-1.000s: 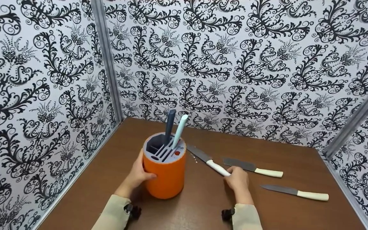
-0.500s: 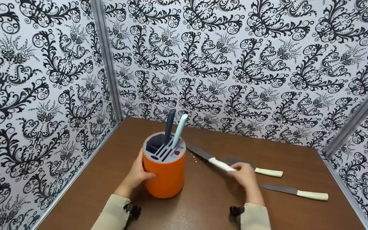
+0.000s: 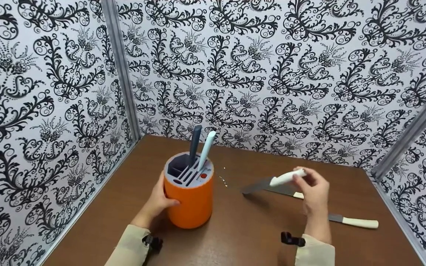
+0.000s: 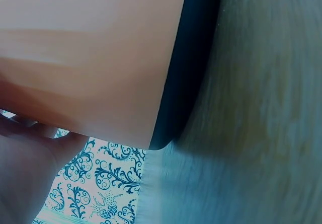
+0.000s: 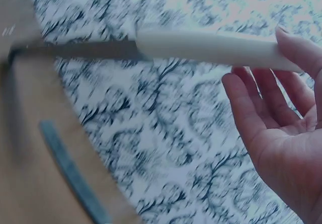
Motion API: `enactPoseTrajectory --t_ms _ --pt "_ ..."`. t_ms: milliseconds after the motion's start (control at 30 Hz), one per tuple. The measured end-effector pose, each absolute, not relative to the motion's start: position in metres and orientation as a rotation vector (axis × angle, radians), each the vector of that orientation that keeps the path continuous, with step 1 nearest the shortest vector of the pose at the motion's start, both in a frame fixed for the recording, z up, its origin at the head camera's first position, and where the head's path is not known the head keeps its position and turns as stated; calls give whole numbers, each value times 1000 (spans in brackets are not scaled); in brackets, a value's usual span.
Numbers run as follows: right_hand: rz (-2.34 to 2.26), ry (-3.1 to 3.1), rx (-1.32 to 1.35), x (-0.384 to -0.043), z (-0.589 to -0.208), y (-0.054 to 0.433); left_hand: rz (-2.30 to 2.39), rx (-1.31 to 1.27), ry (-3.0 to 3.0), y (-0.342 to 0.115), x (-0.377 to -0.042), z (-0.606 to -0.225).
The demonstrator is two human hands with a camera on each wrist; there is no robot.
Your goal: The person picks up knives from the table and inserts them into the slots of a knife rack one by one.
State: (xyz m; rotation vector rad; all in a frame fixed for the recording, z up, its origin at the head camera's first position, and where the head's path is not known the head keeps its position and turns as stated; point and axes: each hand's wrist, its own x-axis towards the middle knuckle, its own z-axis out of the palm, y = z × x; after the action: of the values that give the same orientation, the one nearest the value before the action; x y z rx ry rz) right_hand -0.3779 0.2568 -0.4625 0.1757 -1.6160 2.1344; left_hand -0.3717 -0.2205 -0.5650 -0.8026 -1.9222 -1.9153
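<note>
An orange knife block [image 3: 189, 207] stands upright on the brown table, with a dark-handled knife [image 3: 195, 146] and a pale mint-handled knife [image 3: 207, 149] in its slotted grey top. My left hand [image 3: 156, 201] holds the block's left side, thumb across the front; most of the fingers are hidden behind it. In my right hand [image 3: 314, 190], thumb and fingers pinch the end of a white-handled knife [image 5: 201, 47]. Its handle is raised and its blade slants down to the left; whether the tip touches the table, I cannot tell.
A cream-handled cleaver [image 3: 281, 189] lies partly behind the held knife. Farther right is another cream-handled knife [image 3: 360, 222], its blade partly hidden by the right arm. Small white specks [image 3: 225, 181] dot the table [image 3: 235, 236]. Patterned walls [image 3: 213, 74] enclose the back and sides.
My right hand has moved right and up, lifting the white knife's handle off the table and drawing its blade away from the block. The left hand and block have stayed in place.
</note>
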Motion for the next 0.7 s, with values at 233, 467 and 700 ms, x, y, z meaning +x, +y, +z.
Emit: enactPoseTrajectory --t_ms 233,467,700 --pt "1988 -1472 290 -365 -443 243 -1888 -813 -1917 -222 -373 -567" --pt "1933 -1501 366 -352 -429 225 -1930 -822 -1906 -221 -371 -566" --pt "1918 -1605 423 -340 -419 210 -1940 -845 -1903 -221 -372 -565"
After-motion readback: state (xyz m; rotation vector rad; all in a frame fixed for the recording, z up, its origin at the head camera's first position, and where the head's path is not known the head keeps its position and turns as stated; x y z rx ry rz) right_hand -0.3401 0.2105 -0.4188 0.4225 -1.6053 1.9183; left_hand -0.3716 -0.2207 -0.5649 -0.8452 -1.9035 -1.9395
